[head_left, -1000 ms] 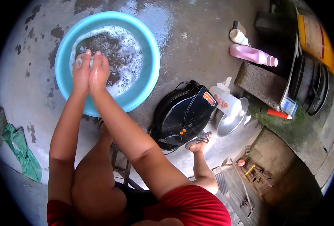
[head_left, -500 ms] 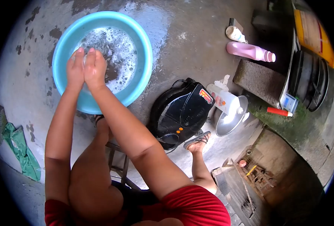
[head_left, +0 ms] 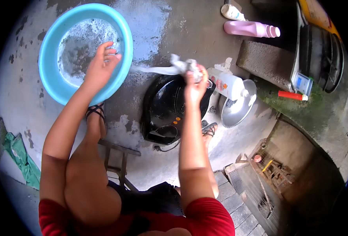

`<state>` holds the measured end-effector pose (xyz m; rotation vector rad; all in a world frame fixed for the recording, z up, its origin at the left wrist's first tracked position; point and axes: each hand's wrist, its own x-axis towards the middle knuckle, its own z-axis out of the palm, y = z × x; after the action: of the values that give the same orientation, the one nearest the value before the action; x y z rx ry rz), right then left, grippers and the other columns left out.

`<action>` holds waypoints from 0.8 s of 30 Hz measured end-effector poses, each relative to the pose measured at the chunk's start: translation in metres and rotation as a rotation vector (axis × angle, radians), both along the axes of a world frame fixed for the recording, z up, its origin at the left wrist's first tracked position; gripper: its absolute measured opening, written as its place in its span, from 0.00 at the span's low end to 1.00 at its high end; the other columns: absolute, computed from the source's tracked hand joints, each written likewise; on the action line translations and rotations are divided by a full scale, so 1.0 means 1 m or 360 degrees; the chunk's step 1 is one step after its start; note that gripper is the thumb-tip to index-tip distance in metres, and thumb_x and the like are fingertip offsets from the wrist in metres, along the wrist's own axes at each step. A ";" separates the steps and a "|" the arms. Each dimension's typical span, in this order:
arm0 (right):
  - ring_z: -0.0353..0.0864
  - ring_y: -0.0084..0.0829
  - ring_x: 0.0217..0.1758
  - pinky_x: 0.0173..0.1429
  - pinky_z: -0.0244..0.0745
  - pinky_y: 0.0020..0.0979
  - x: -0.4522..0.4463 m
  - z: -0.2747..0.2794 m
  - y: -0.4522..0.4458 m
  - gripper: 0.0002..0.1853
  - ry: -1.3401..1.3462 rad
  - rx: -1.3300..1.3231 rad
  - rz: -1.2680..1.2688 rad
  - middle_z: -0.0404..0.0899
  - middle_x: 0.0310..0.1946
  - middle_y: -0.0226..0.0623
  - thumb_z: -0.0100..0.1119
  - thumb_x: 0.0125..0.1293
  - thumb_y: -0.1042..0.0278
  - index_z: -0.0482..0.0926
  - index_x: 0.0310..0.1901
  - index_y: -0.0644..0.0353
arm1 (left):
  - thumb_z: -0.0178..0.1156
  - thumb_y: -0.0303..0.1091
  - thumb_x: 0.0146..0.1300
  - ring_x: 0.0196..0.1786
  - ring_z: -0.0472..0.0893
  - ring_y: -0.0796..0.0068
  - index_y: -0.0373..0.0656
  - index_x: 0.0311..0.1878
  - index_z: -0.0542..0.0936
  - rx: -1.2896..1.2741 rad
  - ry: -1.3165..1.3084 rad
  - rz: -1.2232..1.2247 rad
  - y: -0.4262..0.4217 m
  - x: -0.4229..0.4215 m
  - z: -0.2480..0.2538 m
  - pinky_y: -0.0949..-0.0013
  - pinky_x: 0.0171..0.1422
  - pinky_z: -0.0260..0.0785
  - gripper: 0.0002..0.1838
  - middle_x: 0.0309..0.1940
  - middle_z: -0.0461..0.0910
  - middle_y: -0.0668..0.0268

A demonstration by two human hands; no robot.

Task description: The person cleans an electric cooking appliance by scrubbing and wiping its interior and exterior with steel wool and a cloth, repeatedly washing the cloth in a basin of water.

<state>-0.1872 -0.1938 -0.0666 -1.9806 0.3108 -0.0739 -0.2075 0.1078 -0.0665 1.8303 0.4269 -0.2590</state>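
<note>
A crumpled whitish cloth (head_left: 191, 67) is in my right hand (head_left: 195, 83), its fingers closed round it. One strip of the cloth trails off to the left, blurred by motion. Just below, a black round electric appliance (head_left: 164, 104) with two orange dots and a power cord lies on the ground, partly covered by my right hand and forearm. My left hand (head_left: 102, 65) hangs over the right side of a light blue basin (head_left: 48, 74), fingers apart and holding nothing. Soapy water (head_left: 77, 47) with foam and bubbles fills the basin's bottom.
Right of the appliance are a white jug (head_left: 229, 84) and a metal bowl (head_left: 239, 108). A pink bottle (head_left: 250, 29) and a white bottle (head_left: 232, 12) lie farther back by a concrete block (head_left: 262, 59). A wooden stool (head_left: 121, 159) stands near my legs; green fabric (head_left: 21, 159) lies far left.
My hands were together over the basin and have parted. My right hand has moved right with the cloth, above the appliance. My left hand has opened. The view has shifted slightly.
</note>
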 end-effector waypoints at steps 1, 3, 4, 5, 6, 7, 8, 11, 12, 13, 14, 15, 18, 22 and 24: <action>0.76 0.35 0.50 0.59 0.70 0.35 0.002 -0.022 -0.035 0.21 -0.0140 -0.0369 0.0051 0.76 0.49 0.41 0.62 0.61 0.72 0.71 0.56 0.61 | 0.59 0.42 0.65 0.56 0.75 0.66 0.41 0.63 0.65 0.0121 -0.0042 -0.0032 -0.009 -0.001 0.003 0.63 0.58 0.67 0.27 0.56 0.73 0.56; 0.74 0.47 0.55 0.64 0.65 0.41 -0.001 -0.045 -0.064 0.19 -0.0174 -0.0897 0.0207 0.76 0.52 0.50 0.57 0.61 0.73 0.74 0.55 0.64 | 0.58 0.36 0.63 0.57 0.74 0.57 0.42 0.59 0.69 0.0315 -0.0297 -0.0146 -0.030 -0.003 0.016 0.60 0.60 0.66 0.22 0.56 0.73 0.54; 0.70 0.52 0.60 0.67 0.61 0.45 -0.012 -0.053 -0.054 0.20 -0.0242 -0.0822 0.0299 0.75 0.54 0.51 0.56 0.60 0.76 0.74 0.55 0.61 | 0.58 0.35 0.62 0.58 0.74 0.55 0.42 0.57 0.71 0.0390 -0.0406 -0.0260 -0.041 -0.005 0.022 0.59 0.61 0.66 0.20 0.56 0.73 0.54; 0.69 0.51 0.63 0.68 0.58 0.48 -0.031 -0.057 -0.045 0.21 -0.0342 -0.1163 0.0460 0.73 0.57 0.51 0.55 0.58 0.77 0.75 0.55 0.58 | 0.58 0.35 0.62 0.58 0.73 0.53 0.43 0.55 0.72 0.0455 -0.0508 -0.0378 -0.052 -0.006 0.027 0.58 0.61 0.66 0.19 0.55 0.73 0.54; 0.67 0.51 0.65 0.70 0.54 0.52 -0.054 -0.056 -0.034 0.24 -0.0318 -0.1121 0.0493 0.72 0.59 0.49 0.54 0.55 0.78 0.76 0.56 0.54 | 0.58 0.33 0.61 0.57 0.72 0.49 0.43 0.51 0.75 0.0454 -0.0581 -0.0510 -0.064 -0.007 0.026 0.57 0.62 0.65 0.15 0.54 0.73 0.54; 0.65 0.53 0.66 0.71 0.53 0.50 -0.077 -0.051 -0.027 0.23 -0.0292 -0.1090 0.0646 0.71 0.60 0.48 0.54 0.54 0.80 0.76 0.54 0.56 | 0.58 0.33 0.60 0.57 0.72 0.50 0.43 0.50 0.75 0.0409 -0.0549 -0.0576 -0.075 -0.011 0.022 0.57 0.62 0.65 0.15 0.54 0.72 0.54; 0.64 0.52 0.67 0.72 0.51 0.53 -0.106 -0.047 -0.019 0.24 -0.0227 -0.1076 0.0709 0.70 0.61 0.46 0.54 0.53 0.80 0.77 0.54 0.53 | 0.58 0.32 0.60 0.57 0.72 0.50 0.43 0.50 0.75 0.0369 -0.0522 -0.0637 -0.085 -0.014 0.016 0.57 0.62 0.65 0.14 0.54 0.72 0.54; 0.61 0.50 0.69 0.72 0.50 0.55 -0.195 -0.036 -0.029 0.28 0.0078 -0.0881 0.1058 0.70 0.60 0.41 0.55 0.49 0.79 0.77 0.54 0.47 | 0.59 0.31 0.60 0.59 0.72 0.52 0.42 0.49 0.75 0.0345 -0.0380 -0.0816 -0.100 -0.021 0.013 0.59 0.62 0.65 0.13 0.56 0.72 0.56; 0.62 0.45 0.69 0.72 0.53 0.54 -0.220 -0.031 -0.040 0.26 0.0175 -0.0950 0.1182 0.69 0.61 0.36 0.56 0.50 0.77 0.77 0.54 0.45 | 0.59 0.31 0.60 0.58 0.72 0.52 0.42 0.48 0.75 0.0357 -0.0362 -0.0865 -0.102 -0.024 0.011 0.58 0.62 0.65 0.13 0.56 0.72 0.56; 0.62 0.45 0.69 0.72 0.53 0.53 -0.243 -0.025 -0.051 0.25 0.0230 -0.0910 0.1206 0.69 0.61 0.35 0.59 0.50 0.74 0.78 0.53 0.44 | 0.60 0.30 0.60 0.58 0.72 0.52 0.42 0.48 0.75 0.0366 -0.0340 -0.0910 -0.103 -0.027 0.007 0.58 0.62 0.65 0.13 0.56 0.72 0.56; 0.61 0.46 0.69 0.71 0.53 0.53 -0.255 -0.022 -0.061 0.24 0.0279 -0.0899 0.1207 0.69 0.61 0.35 0.60 0.50 0.73 0.78 0.52 0.44 | 0.60 0.30 0.59 0.58 0.72 0.52 0.42 0.48 0.75 0.0363 -0.0346 -0.0927 -0.104 -0.032 0.003 0.58 0.62 0.65 0.13 0.55 0.72 0.56; 0.61 0.46 0.70 0.71 0.53 0.54 -0.261 -0.018 -0.065 0.24 0.0332 -0.0885 0.1211 0.69 0.61 0.35 0.60 0.50 0.72 0.79 0.51 0.44 | 0.60 0.30 0.59 0.58 0.72 0.51 0.42 0.48 0.75 0.0365 -0.0316 -0.0939 -0.104 -0.038 0.001 0.58 0.62 0.65 0.13 0.55 0.72 0.56; 0.60 0.46 0.70 0.71 0.53 0.55 -0.262 -0.025 -0.065 0.22 0.0269 -0.0833 0.1165 0.69 0.61 0.36 0.63 0.49 0.70 0.79 0.50 0.45 | 0.59 0.30 0.59 0.58 0.72 0.52 0.42 0.48 0.75 0.0395 -0.0230 -0.0983 -0.102 -0.049 -0.006 0.59 0.62 0.65 0.13 0.55 0.72 0.56; 0.60 0.46 0.70 0.70 0.52 0.56 -0.200 -0.028 -0.007 0.21 0.0049 -0.0876 0.1020 0.68 0.62 0.36 0.65 0.50 0.67 0.79 0.49 0.46 | 0.57 0.33 0.62 0.66 0.66 0.53 0.44 0.54 0.74 0.0436 -0.0243 -0.1196 -0.110 -0.054 -0.010 0.57 0.68 0.60 0.17 0.63 0.67 0.57; 0.59 0.46 0.71 0.71 0.51 0.57 -0.176 -0.033 0.016 0.21 0.0043 -0.0969 0.0955 0.66 0.64 0.37 0.66 0.49 0.66 0.79 0.48 0.47 | 0.56 0.35 0.63 0.71 0.59 0.54 0.45 0.60 0.72 0.0472 -0.0357 -0.1400 -0.121 -0.052 -0.016 0.55 0.72 0.54 0.21 0.69 0.61 0.58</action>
<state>-0.3634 -0.1780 -0.1000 -2.5976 -0.3411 0.2736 -0.2596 -0.0136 -0.0829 2.2200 -0.5535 -0.5993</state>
